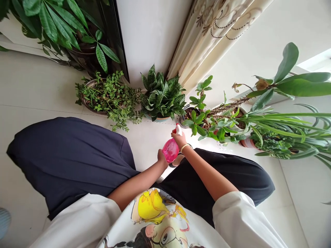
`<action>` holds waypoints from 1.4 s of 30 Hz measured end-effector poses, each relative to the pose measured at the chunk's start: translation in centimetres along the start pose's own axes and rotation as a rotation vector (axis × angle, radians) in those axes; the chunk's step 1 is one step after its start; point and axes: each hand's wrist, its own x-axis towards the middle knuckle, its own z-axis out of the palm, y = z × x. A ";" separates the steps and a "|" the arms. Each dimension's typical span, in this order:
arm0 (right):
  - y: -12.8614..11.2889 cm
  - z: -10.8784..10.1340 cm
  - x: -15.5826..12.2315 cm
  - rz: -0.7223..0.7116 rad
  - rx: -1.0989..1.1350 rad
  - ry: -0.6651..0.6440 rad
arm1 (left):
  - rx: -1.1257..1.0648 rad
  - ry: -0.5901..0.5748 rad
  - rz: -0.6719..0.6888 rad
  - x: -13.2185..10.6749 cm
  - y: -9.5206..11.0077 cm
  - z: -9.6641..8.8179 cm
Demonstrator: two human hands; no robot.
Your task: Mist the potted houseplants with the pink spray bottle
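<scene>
Between my knees I hold a pink see-through spray bottle (170, 151) with a white spray head and red nozzle. My right hand (179, 139), a pale band at its wrist, is closed around the spray head and neck. Against the bottle's base rests my left hand (162, 157), its fingers curled round the underside and partly hidden. The nozzle points away from me, close to a snake plant (161, 91) with dark banded leaves and a small pot with a thorny, green-leaved plant (198, 120).
To the left stands a round pot of trailing small-leaved greenery (108, 98), below a large broad-leaved plant (55, 24). A spider plant (281, 120) and other pots line the right side. A patterned curtain (209, 34) hangs behind, beside a white wall (150, 34).
</scene>
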 end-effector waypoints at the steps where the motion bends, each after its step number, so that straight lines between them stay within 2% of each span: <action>1: -0.3 0.2 -0.3 -0.059 -0.022 -0.048 | 0.003 0.031 0.043 -0.2 -0.1 0.0; 3: -1.0 0.8 -0.9 -0.157 -0.062 -0.145 | -0.016 0.077 0.127 -0.4 -0.2 -0.2; 5: -1.5 1.5 -1.4 -0.175 -0.107 -0.183 | -0.054 0.074 0.165 -0.7 -0.3 -0.6; 8: -1.8 2.3 -1.8 -0.120 -0.203 -0.171 | -0.058 0.059 0.146 -1.4 -0.3 -1.0; 11: -1.7 2.8 -1.9 -0.085 -0.232 -0.177 | -0.068 0.112 0.120 -2.6 -0.4 -1.1; 16: -1.5 3.3 -1.8 -0.162 -0.165 -0.256 | -0.170 0.150 0.153 -3.8 -0.5 -0.6; 19: -2.1 3.8 -2.2 -0.218 -0.194 -0.302 | -0.240 0.092 0.211 -3.6 -0.6 -0.5; 22: -3.0 4.4 -2.8 -0.228 -0.261 -0.320 | -0.308 0.051 0.210 -3.2 -0.5 -0.7; 29: -3.7 5.5 -2.7 -0.231 -0.256 -0.351 | -0.326 0.090 0.220 -2.9 -0.1 -1.2; 35: -3.6 5.8 -2.1 -0.213 -0.350 -0.276 | -0.315 0.071 0.206 -2.6 0.1 -1.1; 42: -3.6 5.6 -1.8 -0.222 -0.202 -0.411 | -0.322 0.098 0.210 -2.7 0.3 -1.2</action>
